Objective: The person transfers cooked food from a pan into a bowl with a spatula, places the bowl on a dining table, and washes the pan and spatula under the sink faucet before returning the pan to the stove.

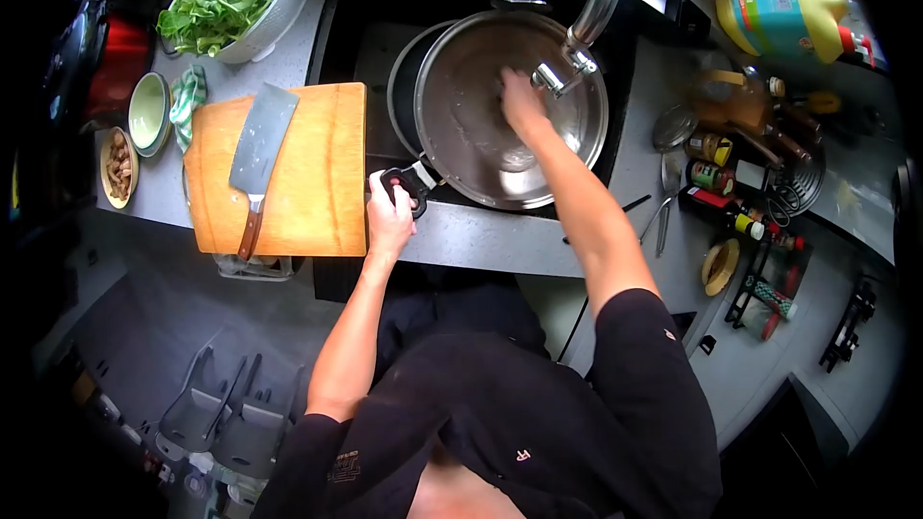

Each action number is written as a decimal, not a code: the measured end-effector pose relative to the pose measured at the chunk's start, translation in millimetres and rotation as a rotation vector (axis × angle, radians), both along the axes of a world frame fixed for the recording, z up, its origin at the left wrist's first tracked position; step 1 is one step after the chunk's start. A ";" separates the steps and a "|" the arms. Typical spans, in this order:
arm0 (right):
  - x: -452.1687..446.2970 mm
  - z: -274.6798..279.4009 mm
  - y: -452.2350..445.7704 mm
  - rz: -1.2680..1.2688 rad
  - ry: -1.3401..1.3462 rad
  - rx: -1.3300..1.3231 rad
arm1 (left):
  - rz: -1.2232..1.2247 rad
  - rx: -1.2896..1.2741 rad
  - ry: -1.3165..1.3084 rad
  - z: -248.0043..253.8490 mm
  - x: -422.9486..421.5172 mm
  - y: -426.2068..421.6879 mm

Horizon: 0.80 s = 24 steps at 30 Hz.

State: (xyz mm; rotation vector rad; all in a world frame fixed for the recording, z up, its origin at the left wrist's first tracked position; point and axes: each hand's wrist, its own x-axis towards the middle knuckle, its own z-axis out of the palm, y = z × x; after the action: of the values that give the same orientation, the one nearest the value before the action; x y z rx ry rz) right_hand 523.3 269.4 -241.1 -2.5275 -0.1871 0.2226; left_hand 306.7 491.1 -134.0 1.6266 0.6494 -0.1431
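Observation:
A wide metal pan (461,168) sits over the dark sink (351,34), with some water showing in its bottom. My left hand (389,221) is closed around the pan's black handle (415,187) near the counter's front edge. Inside the pan, my right hand (522,104) reaches down against the inner surface. Its fingers are blurred, so I cannot tell whether they hold anything. Just above that hand hangs the spout of the chrome faucet (598,0). Part of another round rim (396,96) shows under the pan's left side.
On the left, a cleaver (261,139) lies on a wooden cutting board (322,173). Behind it stand a colander (279,14) of leafy greens (221,0) and small bowls (149,111). To the right are a yellow oil jug (784,0), several seasoning bottles (711,176) and utensils (665,197).

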 end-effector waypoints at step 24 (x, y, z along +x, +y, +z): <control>-83.9 29.3 9.9 0.303 0.087 0.159 | -0.008 0.012 0.039 0.3 -1.8 1.2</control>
State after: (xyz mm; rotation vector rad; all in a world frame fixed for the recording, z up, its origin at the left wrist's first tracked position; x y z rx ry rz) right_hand 439.3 279.4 -211.9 -2.3181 -0.5331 0.4190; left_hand 304.9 492.3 -133.7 1.6421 0.6748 -0.1778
